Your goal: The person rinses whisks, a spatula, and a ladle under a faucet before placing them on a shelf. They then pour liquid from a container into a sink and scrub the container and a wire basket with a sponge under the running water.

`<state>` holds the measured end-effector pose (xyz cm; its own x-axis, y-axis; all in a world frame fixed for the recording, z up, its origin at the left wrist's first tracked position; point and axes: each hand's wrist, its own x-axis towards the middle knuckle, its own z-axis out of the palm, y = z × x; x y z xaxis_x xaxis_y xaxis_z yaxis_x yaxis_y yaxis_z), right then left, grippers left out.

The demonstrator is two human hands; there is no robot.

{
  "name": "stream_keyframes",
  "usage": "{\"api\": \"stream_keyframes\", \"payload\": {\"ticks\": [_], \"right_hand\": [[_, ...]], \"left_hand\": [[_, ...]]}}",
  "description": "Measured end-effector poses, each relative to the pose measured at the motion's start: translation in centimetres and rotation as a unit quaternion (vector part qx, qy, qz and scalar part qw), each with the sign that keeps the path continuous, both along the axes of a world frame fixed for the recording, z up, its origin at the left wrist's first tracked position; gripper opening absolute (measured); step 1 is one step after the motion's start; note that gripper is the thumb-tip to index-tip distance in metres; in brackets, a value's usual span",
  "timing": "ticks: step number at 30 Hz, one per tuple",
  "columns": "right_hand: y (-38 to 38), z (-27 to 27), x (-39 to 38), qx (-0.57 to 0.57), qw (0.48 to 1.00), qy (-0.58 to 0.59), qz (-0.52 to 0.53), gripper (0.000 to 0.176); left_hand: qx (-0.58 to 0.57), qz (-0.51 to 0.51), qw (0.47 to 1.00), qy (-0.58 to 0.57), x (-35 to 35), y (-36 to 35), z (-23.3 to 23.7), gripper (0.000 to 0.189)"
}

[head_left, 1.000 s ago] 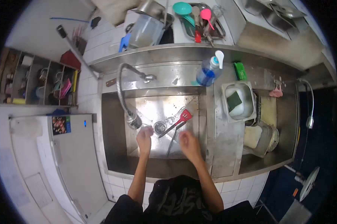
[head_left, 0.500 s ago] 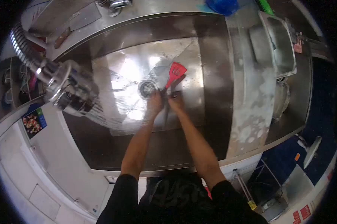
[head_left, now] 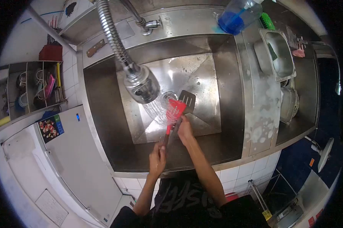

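**Spatulas under the spray, both hands on**

Spatulas, two of them, are held over the sink (head_left: 217, 76), above the basin floor. The red spatula (head_left: 176, 108) has its slotted blade in the water from the sprayer head (head_left: 142, 84). The black spatula (head_left: 187, 99) sits just behind it, the blades overlapping. The left hand (head_left: 157, 157) is low, curled closed round the handle end of the red one. The right hand (head_left: 185, 129) is higher, fingers wrapped on the shafts just under the blades, seemingly gripping the black one. A soapy bench (head_left: 261, 117) lies to the right, with a steel tub (head_left: 280, 57) and a blue soap bottle (head_left: 236, 15) beyond.

Judgement: this is the rinse step, mid-way. The next move calls for turning the blades so the far faces and slots meet the stream. Wet handles need a firm grip, and the pair should be kept from sliding apart.
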<state>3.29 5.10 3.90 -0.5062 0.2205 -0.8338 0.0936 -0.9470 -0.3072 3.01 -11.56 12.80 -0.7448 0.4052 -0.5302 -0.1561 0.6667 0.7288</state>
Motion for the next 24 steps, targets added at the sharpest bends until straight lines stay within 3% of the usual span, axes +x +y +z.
{"api": "stream_keyframes", "payload": {"ticks": [10,12,16,18,19,21,24], "right_hand": [[-1.5,2.4,-0.5,0.017,0.999,0.009,-0.030,0.042],[-1.4,2.8,-0.4,0.040,0.994,0.097,-0.023,0.041],[-2.0,3.0,-0.8,0.051,0.997,0.052,-0.009,0.032],[-2.4,3.3,-0.3,-0.023,0.997,0.072,-0.001,0.027],[-2.5,3.8,-0.1,-0.057,0.994,0.091,-0.023,0.025],[-2.6,5.1,-0.1,-0.053,0.994,0.094,0.010,0.025],[-3.2,5.1,-0.2,-0.031,0.991,0.107,0.070,0.024]], "left_hand": [[0.052,0.109,0.990,-0.067,1.1,-1.8,3.8,0.026],[0.035,0.113,0.993,0.027,0.9,-1.6,4.1,0.026],[-0.013,0.045,0.996,0.076,0.5,-1.9,3.5,0.031],[0.037,0.021,0.979,0.198,0.9,-2.2,1.9,0.033],[0.039,0.020,0.979,0.197,0.8,-2.2,1.5,0.033],[0.022,-0.011,0.963,0.267,0.4,-2.3,0.9,0.029],[0.008,-0.018,0.973,0.231,-0.7,-1.9,0.4,0.028]]}}
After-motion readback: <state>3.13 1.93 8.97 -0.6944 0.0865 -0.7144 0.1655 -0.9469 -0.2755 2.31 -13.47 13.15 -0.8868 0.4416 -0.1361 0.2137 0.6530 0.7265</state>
